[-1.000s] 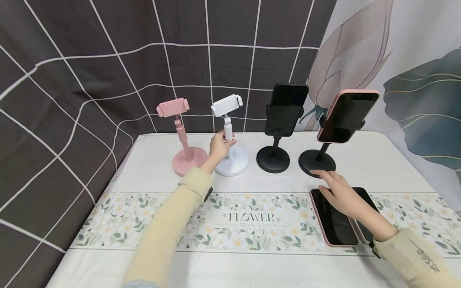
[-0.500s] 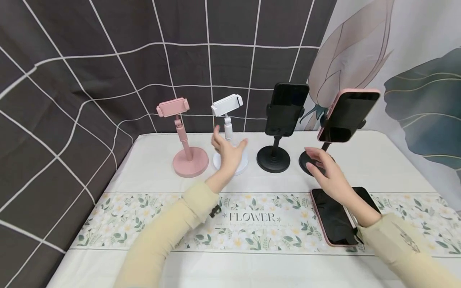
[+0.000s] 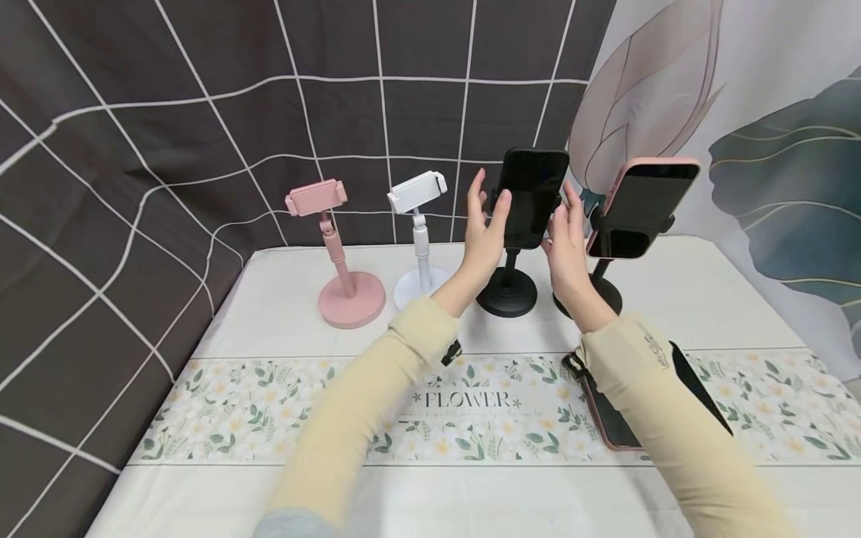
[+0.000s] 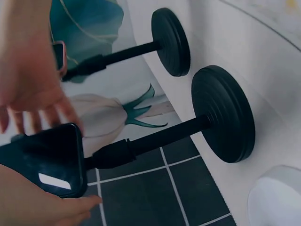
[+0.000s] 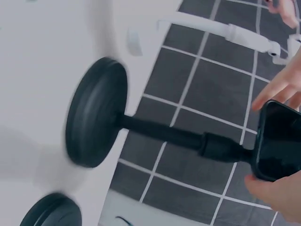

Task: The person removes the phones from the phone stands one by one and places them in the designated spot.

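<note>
A black phone sits upright in the clamp of a black phone stand. My left hand is at the phone's left edge, thumb and fingers spread. My right hand is along its right edge, fingers fairly straight and pointing up. In the left wrist view, the two hands flank the phone. In the right wrist view, fingers lie close to both phone edges; firm contact is unclear. Just right of my right hand, a pink-edged phone sits on a second black stand.
A white phone stand and a pink phone stand stand to the left with bare clamps. Under my right forearm, a pink-edged phone and a darker phone lie on the tablecloth. A gridded dark curtain hangs behind.
My left hand has let go of the white stand's stem and moved right to the black phone. My right hand has moved up and left from above the lying phones to the same phone.
</note>
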The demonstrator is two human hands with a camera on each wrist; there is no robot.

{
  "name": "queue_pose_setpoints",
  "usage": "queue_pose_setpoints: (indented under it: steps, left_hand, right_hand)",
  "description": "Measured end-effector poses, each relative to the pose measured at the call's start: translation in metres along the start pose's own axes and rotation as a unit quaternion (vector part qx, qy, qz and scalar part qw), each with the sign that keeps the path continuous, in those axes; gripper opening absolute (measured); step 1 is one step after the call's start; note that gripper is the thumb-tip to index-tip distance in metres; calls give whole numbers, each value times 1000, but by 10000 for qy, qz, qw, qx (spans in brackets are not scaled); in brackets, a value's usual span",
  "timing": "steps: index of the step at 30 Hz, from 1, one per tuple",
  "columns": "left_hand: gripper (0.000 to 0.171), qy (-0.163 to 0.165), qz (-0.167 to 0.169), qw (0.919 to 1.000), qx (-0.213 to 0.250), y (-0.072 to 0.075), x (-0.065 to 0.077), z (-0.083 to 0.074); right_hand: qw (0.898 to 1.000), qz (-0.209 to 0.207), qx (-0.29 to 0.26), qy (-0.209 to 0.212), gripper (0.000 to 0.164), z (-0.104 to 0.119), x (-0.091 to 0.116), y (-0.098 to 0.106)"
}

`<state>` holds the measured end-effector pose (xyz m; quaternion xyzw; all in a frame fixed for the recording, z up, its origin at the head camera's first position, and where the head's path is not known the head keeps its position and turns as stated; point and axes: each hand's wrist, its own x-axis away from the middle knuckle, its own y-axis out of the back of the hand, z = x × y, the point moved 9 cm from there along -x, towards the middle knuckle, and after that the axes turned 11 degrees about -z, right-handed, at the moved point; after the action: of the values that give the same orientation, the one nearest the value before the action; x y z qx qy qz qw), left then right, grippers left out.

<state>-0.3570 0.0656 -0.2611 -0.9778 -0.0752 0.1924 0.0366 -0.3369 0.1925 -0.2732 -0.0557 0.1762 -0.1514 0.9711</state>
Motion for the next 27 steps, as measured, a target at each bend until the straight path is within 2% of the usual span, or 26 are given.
queue_pose_setpoints:
  steps: [3,7,10,15,20,24,27]
  left_hand:
    - [45,-74,-111,9998,146,-6,-8,0]
    - [39,-348,-345,9988,65,-10,-13,-2]
    - [38,-366,-431,9984,-15,-11,-13,-1]
    - [36,-373,-474,9981,97,-10,-15,0]
    - [34,-435,-459,9980,-54,-6,-14,-7]
    - [33,-440,-438,9981,-52,-2,-5,-12]
    - [33,-381,-606,9974,-76,4,7,-19]
  right_hand:
    - [9991,-298,-291,4,47,2,-11,-5]
    - [9977,-661,-142,-42,46,2,-21,-8]
    - [9969,-785,-98,-28,44,1,-23,-8]
    - [9953,-717,-648,5,39,3,-23,-11]
    - [9890,-639,-1336,55,33,8,-20,-16]
    - [9860,-610,-1543,148,32,14,-10,-15]
    - [9865,-516,-1543,159,31,20,2,-15]
